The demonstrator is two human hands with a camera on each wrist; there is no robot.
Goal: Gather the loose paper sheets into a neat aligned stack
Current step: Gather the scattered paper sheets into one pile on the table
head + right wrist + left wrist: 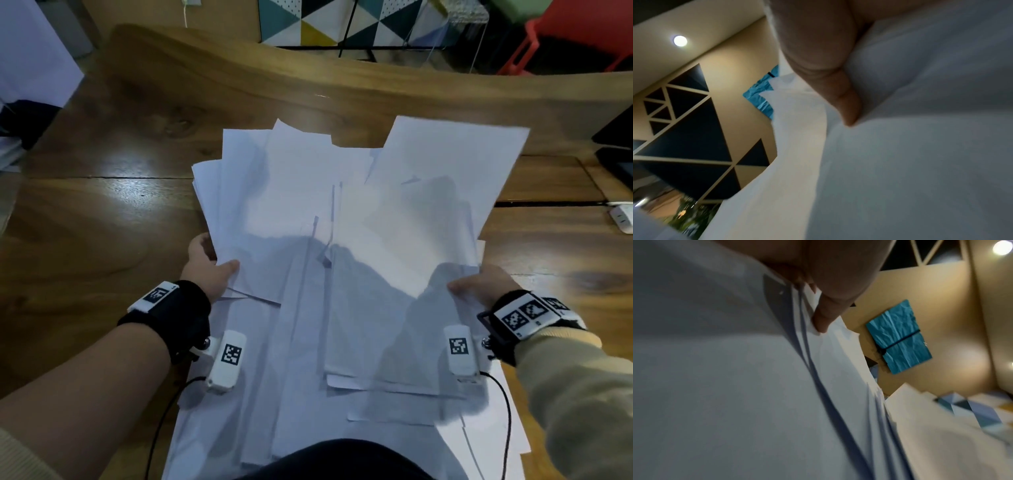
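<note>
Above the wooden table (102, 212), a fanned, unaligned bundle of paper sheets (342, 212) is pinched (thumbs on top) at its left edge by the left hand (209, 267) and at its right edge by the right hand (483, 284).

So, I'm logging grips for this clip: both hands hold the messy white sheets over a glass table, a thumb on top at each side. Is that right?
Not quite: the table is wooden, not glass, as the head view shows. The rest holds: the left hand and right hand grip the uneven paper sheets at each side, thumbs on top.
</note>
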